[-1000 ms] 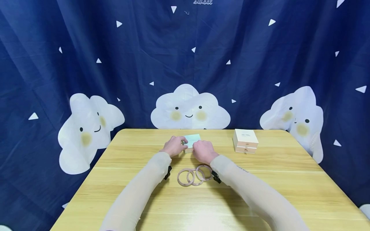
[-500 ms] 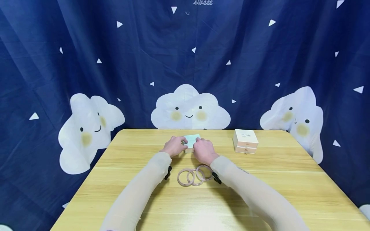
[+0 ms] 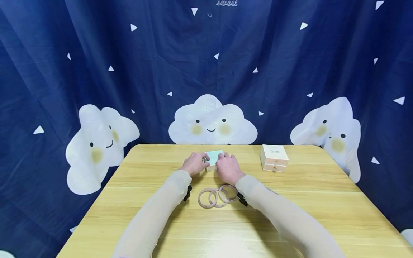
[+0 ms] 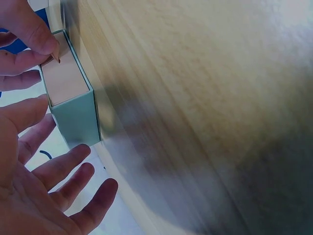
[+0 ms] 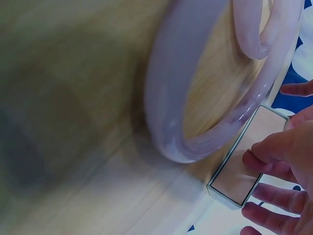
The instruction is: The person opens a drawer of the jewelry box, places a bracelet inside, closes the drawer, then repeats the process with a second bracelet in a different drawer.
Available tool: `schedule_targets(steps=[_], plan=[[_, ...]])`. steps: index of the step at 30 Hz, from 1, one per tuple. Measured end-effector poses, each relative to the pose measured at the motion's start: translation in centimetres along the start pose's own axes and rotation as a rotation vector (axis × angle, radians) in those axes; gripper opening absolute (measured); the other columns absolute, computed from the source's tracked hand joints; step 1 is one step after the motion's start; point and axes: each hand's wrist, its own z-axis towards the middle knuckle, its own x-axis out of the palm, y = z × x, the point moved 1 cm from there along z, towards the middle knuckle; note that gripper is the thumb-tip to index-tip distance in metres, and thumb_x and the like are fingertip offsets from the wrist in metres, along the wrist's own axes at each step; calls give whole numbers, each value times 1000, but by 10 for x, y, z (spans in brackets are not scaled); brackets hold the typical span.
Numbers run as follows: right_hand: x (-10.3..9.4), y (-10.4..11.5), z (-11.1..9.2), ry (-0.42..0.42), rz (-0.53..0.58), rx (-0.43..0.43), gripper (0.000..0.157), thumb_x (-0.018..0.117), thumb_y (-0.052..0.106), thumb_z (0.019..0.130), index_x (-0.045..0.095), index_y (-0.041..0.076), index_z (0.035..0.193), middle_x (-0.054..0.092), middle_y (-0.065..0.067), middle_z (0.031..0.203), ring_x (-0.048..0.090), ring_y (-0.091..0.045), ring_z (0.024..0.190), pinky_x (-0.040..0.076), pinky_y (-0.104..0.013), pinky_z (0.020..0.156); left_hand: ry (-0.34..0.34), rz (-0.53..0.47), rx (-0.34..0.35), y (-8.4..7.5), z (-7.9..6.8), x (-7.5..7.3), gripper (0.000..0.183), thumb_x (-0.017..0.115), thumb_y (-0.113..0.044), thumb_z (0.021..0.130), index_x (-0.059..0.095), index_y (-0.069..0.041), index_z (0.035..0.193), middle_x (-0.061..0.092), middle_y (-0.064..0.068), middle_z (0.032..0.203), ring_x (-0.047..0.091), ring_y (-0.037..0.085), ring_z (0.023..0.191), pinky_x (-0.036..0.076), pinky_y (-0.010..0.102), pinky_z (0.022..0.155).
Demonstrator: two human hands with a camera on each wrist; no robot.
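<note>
A small mint-green drawer box [image 3: 213,157] with a pink front [image 4: 63,81] sits toward the far side of the table. My left hand [image 3: 194,163] steadies it from the left, thumb and index finger at its edges, the other fingers spread beside its end. At the front face, thumb and index finger of my right hand [image 3: 228,168] pinch the small pull tab [image 4: 56,53]; its other fingers lie along the box. The drawer front looks flush with the box's rim. Nearer me, three pale pink bangles [image 5: 168,98] overlap on the table between my forearms.
At the right on the wooden table [image 3: 155,157] stands a white and pink box [image 3: 274,157] with two stacked levels. Behind the table hangs a dark blue curtain [image 3: 155,64] with clouds. Black wrist devices sit close beside the bangles.
My right hand's thumb and fingers have shifted slightly at the box's right side, with a fingertip now showing over its top. The left hand, box and bangles stay in place.
</note>
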Motion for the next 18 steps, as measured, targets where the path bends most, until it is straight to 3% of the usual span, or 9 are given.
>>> schedule_targets(steps=[18], plan=[[1, 0, -4, -81, 53, -42, 11, 72, 20, 90, 77, 11, 87, 67, -3, 103, 59, -23, 92, 53, -39, 74, 8, -14, -6, 0, 0, 0, 27, 66, -32, 97, 70, -22, 122, 67, 6, 124, 54, 29, 124, 47, 54, 100]])
